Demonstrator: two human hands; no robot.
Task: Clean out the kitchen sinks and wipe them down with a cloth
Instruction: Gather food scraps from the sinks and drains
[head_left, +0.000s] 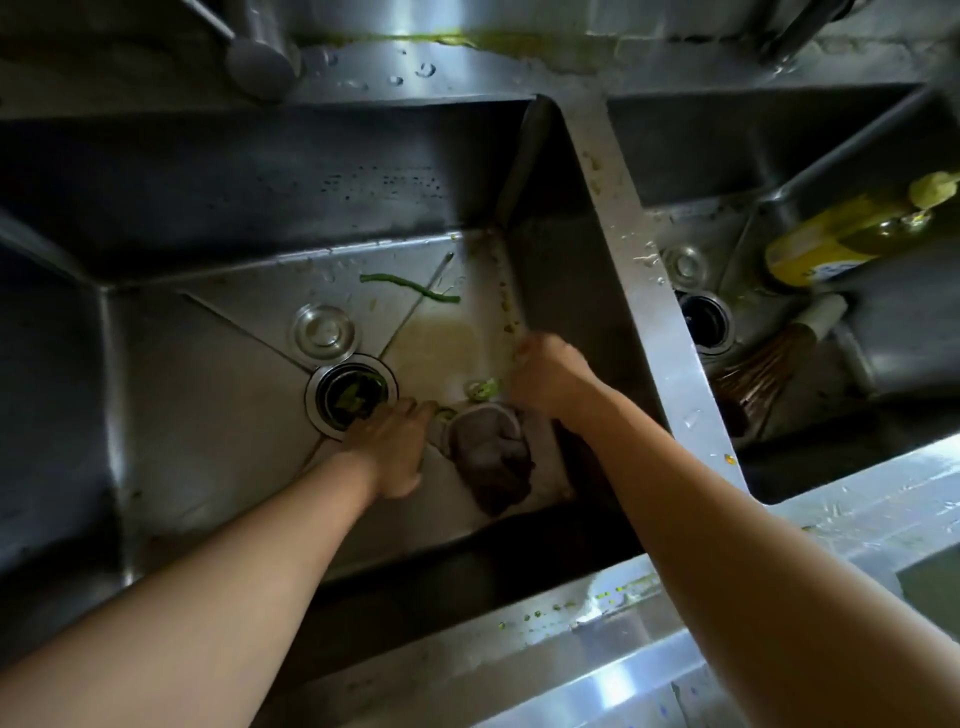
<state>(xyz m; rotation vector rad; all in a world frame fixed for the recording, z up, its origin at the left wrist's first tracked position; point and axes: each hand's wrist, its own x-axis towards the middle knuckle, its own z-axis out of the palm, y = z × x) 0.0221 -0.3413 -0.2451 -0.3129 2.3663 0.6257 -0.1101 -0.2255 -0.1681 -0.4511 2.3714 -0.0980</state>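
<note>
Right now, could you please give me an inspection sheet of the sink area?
Surface: left sink floor wet, with a yellowish stain and food bits along its right wall.
Job's things: grey cloth bunched on the floor between the hands; green bean lying beyond it; green scraps in the open drain; loose drain cover beside the drain.
Clutter: yellow bottle and a brush in the right sink.
Hands: left hand at the drain's edge; right hand at the right wall; both grips unclear.
Cables: nothing seen.
Surroundings: green residue along the back ledge; green specks on the front counter.
</note>
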